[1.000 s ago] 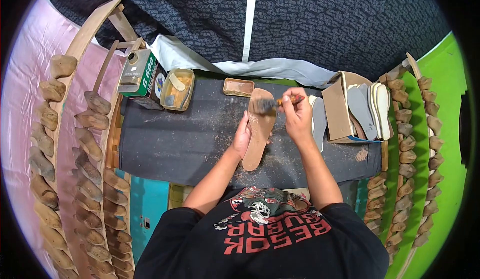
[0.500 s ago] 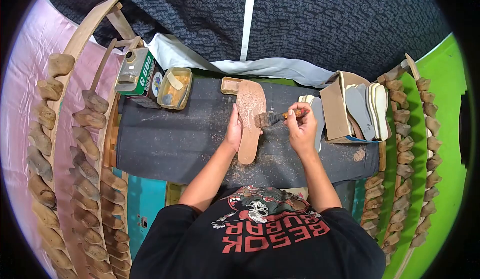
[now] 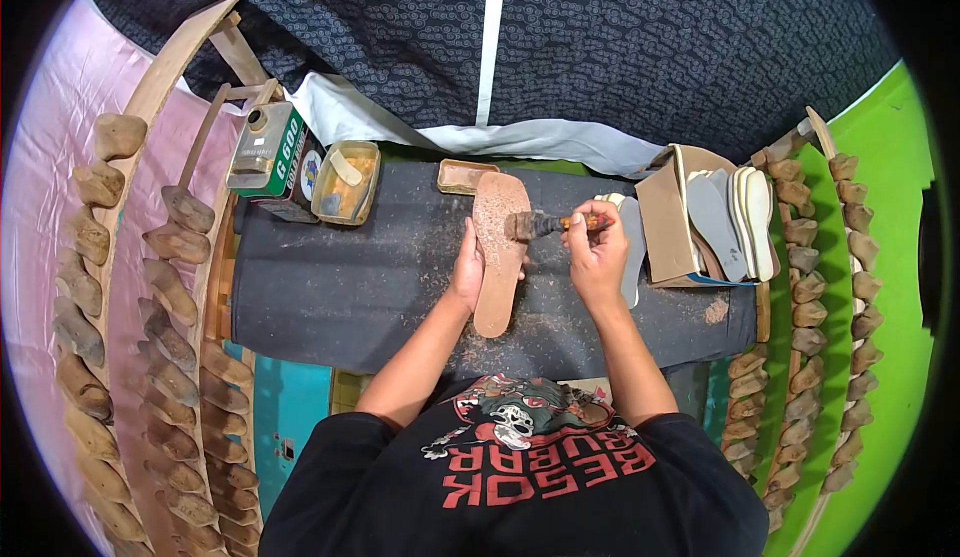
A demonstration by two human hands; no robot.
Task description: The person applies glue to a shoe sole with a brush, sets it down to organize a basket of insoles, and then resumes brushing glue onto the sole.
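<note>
A tan shoe sole (image 3: 497, 292) with crumbly specks on its upper part is held over the dark cloth by my left hand (image 3: 470, 269), whose thumb lies along its left edge while fingertips show at the right edge. My right hand (image 3: 601, 256) is closed round the red and orange handle of a brush (image 3: 541, 225). The dark bristles touch the sole's upper right part. Just behind the sole's top end sits a small tan tray (image 3: 455, 176).
A G 600 can (image 3: 259, 164) and a yellowish tub (image 3: 347, 183) stand at the back left. On the right, a cardboard box (image 3: 668, 217) holds several soles, with more soles (image 3: 631, 247) beside it. Wooden shoe lasts line racks on both sides. Crumbs dot the dark cloth (image 3: 330, 287).
The brush has shifted slightly up and left on the sole, with my right hand following. The sole's lower end sits slightly lower in view.
</note>
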